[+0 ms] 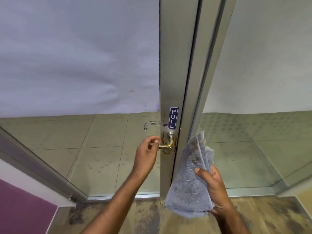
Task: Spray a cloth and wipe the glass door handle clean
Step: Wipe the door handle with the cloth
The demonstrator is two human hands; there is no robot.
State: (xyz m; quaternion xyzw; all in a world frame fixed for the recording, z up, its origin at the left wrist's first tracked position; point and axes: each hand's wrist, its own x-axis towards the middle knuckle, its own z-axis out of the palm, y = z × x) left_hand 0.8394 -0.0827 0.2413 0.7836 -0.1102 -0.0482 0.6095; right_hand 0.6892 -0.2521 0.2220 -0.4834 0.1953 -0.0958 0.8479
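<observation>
Frosted white film (76, 53) covers the upper glass; pale floor tiles (101, 132) show beyond, mottled brown floor (148, 215) nearer, purple wall (22, 208) left.

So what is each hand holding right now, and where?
Left hand grips the free end of the door handle; right hand holds the cloth by its right edge.
</observation>
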